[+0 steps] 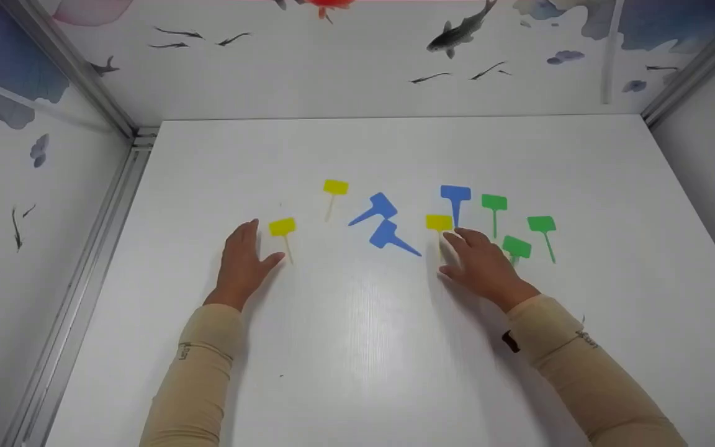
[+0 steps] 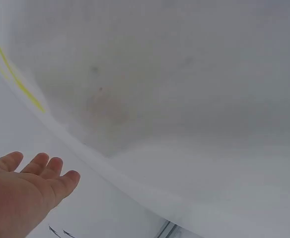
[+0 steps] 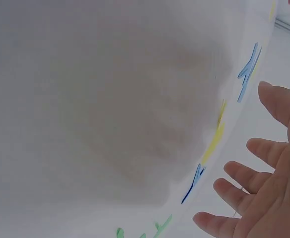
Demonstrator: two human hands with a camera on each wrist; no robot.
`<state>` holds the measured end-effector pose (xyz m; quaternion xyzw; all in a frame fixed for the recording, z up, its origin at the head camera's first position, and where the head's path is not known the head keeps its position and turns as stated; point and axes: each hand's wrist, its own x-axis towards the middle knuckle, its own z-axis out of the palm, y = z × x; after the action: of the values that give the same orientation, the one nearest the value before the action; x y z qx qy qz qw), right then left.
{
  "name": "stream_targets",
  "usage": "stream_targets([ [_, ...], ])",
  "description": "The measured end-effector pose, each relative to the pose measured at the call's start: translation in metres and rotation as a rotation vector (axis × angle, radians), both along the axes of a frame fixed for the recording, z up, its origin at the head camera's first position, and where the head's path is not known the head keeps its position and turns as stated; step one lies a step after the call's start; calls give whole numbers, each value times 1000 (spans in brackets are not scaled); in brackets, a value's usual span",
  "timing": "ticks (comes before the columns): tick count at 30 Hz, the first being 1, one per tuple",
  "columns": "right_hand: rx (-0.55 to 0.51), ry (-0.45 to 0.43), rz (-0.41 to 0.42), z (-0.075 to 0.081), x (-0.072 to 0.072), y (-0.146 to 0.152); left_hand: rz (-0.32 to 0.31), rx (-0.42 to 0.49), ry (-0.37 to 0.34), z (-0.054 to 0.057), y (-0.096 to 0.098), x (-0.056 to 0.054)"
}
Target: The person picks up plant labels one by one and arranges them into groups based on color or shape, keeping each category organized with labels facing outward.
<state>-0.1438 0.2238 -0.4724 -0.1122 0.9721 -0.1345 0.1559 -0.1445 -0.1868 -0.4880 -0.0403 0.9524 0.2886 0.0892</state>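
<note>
T-shaped plastic plant labels lie on the white table in the head view. My left hand point(image 1: 242, 267) is over the table just left of a yellow label point(image 1: 282, 226), its fingers extended and holding nothing. My right hand point(image 1: 485, 267), fingers spread and gripping nothing, is beside another yellow label point(image 1: 438, 222), its fingertips overlapping the stem area. Right behind those fingertips lies a blue label point(image 1: 455, 193). A green label point(image 1: 517, 246) is partly hidden by the right hand. In the right wrist view the open palm point(image 3: 271, 193) shows beside blurred labels.
A third yellow label point(image 1: 336, 187) lies farther back. Two blue labels, an upper one point(image 1: 384, 205) and a lower one point(image 1: 385, 234), touch near the middle. Two more green labels point(image 1: 542, 223) are at the right. Printed panels point(image 1: 332, 74) and metal rails point(image 1: 100, 230) border the table.
</note>
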Motion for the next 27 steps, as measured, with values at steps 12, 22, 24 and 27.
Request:
stream_targets([
  [12,-27,-56,6,-1,-20,1,22,-10,-13,-2,0,-6],
  [22,-36,-62,21,1,-35,-3,32,29,-37,-4,-2,-10],
  [24,-29,-58,32,2,-37,-3,34,38,-38,-4,-2,-11],
  [27,-16,-65,36,3,-40,-5,34,43,-49,-5,-2,-13],
])
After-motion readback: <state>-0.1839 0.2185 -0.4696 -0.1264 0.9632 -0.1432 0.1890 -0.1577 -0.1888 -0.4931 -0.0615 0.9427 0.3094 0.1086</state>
